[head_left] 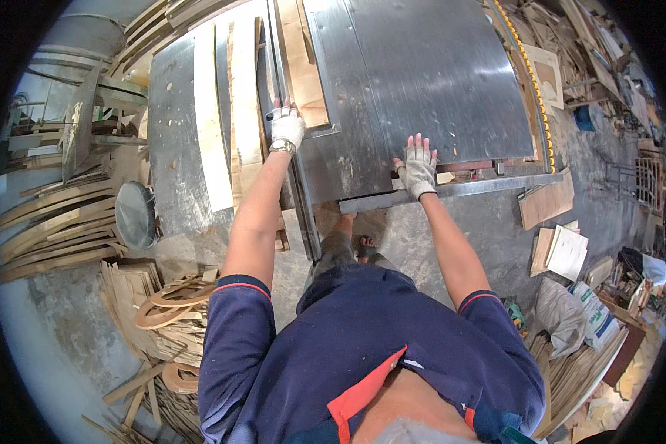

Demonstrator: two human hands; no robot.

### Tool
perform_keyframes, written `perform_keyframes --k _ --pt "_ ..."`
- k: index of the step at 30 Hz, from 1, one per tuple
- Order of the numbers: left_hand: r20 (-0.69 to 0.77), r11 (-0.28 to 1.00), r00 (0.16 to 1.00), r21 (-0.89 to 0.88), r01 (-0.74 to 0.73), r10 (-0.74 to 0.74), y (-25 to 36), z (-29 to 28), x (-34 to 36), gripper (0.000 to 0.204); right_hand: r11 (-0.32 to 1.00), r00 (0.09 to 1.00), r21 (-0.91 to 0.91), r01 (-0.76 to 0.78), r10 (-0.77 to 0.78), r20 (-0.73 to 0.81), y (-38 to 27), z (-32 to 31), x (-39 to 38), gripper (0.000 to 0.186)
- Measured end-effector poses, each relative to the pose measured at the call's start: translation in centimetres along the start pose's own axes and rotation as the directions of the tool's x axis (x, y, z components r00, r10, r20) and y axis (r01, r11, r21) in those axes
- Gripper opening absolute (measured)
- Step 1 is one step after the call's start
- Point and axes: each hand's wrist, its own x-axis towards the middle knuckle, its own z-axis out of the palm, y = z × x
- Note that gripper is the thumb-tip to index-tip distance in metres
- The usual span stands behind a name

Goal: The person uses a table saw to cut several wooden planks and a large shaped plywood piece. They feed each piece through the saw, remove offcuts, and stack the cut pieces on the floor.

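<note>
Both of my hands wear pale fingerless gloves. My left hand [286, 128] lies over the metal fence [301, 194] beside a light board [306, 70], with its fingers extended and a watch on the wrist. My right hand [417, 167] is spread near the front edge of the broad steel table [444, 81], just above a metal rail [488, 185]. Left of the fence, two pale wooden strips [211, 118] [246, 111] lie lengthwise on the table.
Curved plywood pieces [55, 218] are stacked at the left, near a round grey disc [135, 214]. Wooden offcuts and rings [174, 303] lie lower left. Loose boards [566, 251], sacks [562, 314] and more scrap wood lie along the right. A yellow scalloped strip [540, 103] edges the table.
</note>
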Motion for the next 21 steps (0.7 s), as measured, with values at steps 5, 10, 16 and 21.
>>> perform_keyframes --k 5,10,16,21 --pt "0.164 0.999 0.986 -0.001 -0.033 0.032 -1.2 -1.4 1.9 0.050 1.000 0.999 -0.010 0.014 -0.015 -0.033 -0.1 -0.1 0.0 0.082" --pt "0.167 0.998 0.986 0.047 -0.031 0.023 -1.6 -1.6 3.1 0.047 1.000 1.000 -0.027 0.004 -0.004 -0.009 -0.2 -0.1 0.0 0.083" --pt "0.192 1.000 0.981 0.018 -0.023 0.019 -2.6 -1.5 5.3 0.044 0.999 1.000 -0.040 0.001 -0.001 -0.007 -0.2 -0.3 -0.2 0.082" --pt "0.168 1.000 0.986 -0.007 -0.013 0.014 -3.7 -0.8 7.3 0.043 1.000 1.000 -0.031 -0.002 0.002 0.003 -0.2 -0.3 -0.2 0.083"
